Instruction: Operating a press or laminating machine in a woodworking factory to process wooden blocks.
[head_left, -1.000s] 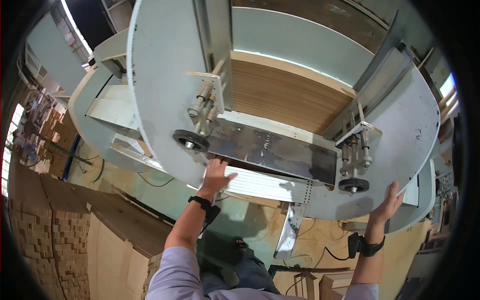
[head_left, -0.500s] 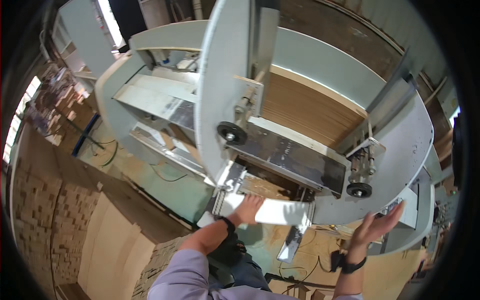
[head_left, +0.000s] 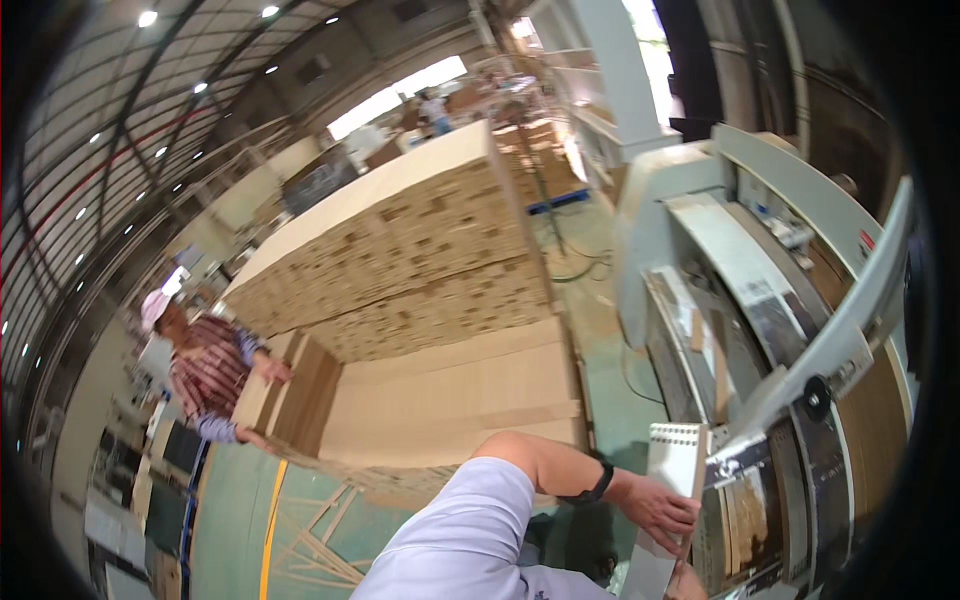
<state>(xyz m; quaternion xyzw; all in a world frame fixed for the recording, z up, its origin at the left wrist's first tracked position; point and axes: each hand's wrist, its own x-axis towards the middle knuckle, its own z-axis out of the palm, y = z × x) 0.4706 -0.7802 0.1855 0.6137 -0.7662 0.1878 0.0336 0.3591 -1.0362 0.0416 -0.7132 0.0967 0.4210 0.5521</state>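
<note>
My left hand (head_left: 655, 510) lies on a white plate (head_left: 672, 462) at the near end of the machine, its fingers stretched toward the plate's edge. A row of small dark marks runs along the plate's far end. Just below, at the bottom of the view, part of my right hand (head_left: 686, 582) shows beside the same plate; its fingers are mostly hidden. The grey machine (head_left: 640, 215), with its curved housing and dark metal beds, fills the right side. A small black wheel (head_left: 817, 398) sits on its curved guard.
A tall stack of wooden boards (head_left: 400, 250) stands to the left, with a lower stack (head_left: 450, 400) before it. At its far left a co-worker (head_left: 210, 360) grips a bundle of boards (head_left: 290, 395). Loose wooden strips (head_left: 325, 540) lie on the green floor.
My view has swung left, bringing the board stacks and the co-worker into sight. My left hand stays on the white plate. My right hand, raised and spread before, is now low beside the plate.
</note>
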